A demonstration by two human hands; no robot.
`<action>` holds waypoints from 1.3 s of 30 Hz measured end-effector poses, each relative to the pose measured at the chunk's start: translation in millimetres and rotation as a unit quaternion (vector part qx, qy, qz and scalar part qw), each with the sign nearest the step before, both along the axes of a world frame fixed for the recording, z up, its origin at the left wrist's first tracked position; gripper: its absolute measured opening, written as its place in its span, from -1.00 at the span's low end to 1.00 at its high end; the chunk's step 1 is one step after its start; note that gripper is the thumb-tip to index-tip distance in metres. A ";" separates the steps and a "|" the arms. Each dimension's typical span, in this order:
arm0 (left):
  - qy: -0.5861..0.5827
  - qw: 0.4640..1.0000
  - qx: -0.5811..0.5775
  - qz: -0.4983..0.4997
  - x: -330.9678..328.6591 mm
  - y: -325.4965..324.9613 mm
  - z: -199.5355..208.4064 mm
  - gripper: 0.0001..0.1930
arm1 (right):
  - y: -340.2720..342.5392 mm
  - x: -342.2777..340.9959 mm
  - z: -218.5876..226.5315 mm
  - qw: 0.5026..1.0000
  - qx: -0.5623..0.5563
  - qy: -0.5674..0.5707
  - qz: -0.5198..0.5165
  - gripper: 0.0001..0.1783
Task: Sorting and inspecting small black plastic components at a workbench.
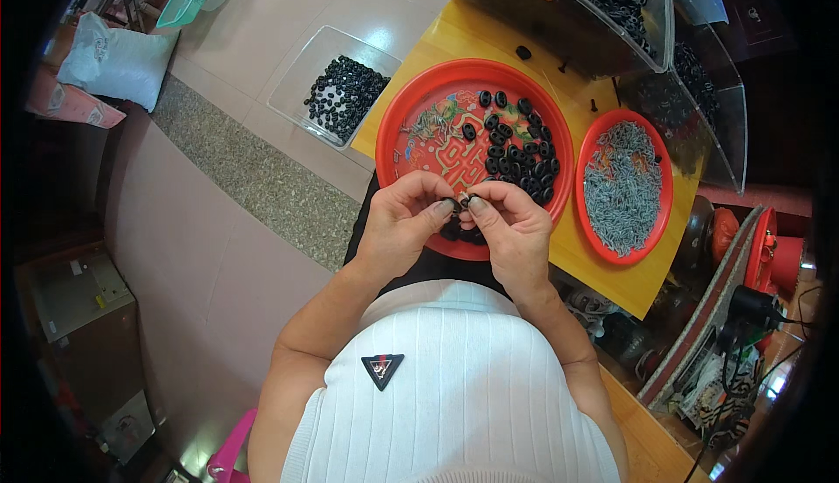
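Pinching a small dark part (457,205) between fingertips of left hand (395,227) and right hand (516,231), at six o'clock over red tray (472,64); apparently fitting, next calling for steady alignment.

Bright & fairly even at ctr, w/ glare on tiled floor (253,11) nr clear plastic bin (288,98). Dim at far L & R. Reasonably sharp on round red tray (393,118); bent & softer twd edges, vignetted to black at corners.

Head camera: wide head-worn fisheye, facing steeply down
White shirt (454,378): nearest, directly below
Red tray (389,138): ahead, slightly farther
Floor (192,221): farther, left
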State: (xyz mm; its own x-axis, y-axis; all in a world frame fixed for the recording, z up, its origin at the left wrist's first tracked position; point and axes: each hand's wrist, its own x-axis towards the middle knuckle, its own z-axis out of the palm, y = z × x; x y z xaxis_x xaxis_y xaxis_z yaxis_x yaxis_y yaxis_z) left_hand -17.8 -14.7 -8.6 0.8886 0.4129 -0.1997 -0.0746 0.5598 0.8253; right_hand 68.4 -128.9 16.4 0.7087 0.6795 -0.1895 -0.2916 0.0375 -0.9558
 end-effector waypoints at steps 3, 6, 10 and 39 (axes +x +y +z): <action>0.014 1.000 0.013 -0.002 -2.4 -0.6 2.8 -0.88 | 0.1 1.6 2.2 1.000 -0.006 0.019 0.000 -0.89; 0.038 0.996 0.076 -0.013 -1.9 -1.0 6.3 -0.87 | -0.8 4.4 3.3 1.000 -0.012 0.017 0.000 -0.90; -0.002 0.997 -0.062 0.045 1.7 -2.6 9.4 -0.87 | -0.9 3.9 7.7 1.000 -0.022 0.015 0.008 -0.90; -0.061 0.992 -0.107 -0.030 -8.4 1.2 0.2 -0.70 | -5.4 11.8 17.9 0.993 -0.092 -0.003 0.077 -0.89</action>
State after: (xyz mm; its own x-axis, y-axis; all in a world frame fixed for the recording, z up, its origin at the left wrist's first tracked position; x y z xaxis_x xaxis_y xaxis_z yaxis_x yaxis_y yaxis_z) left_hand -26.2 -13.5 -8.4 0.9334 0.3178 -0.1667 -0.1276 0.7281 0.6735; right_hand 80.3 -134.3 34.3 0.5997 0.7344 -0.3177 -0.2751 -0.1837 -0.9437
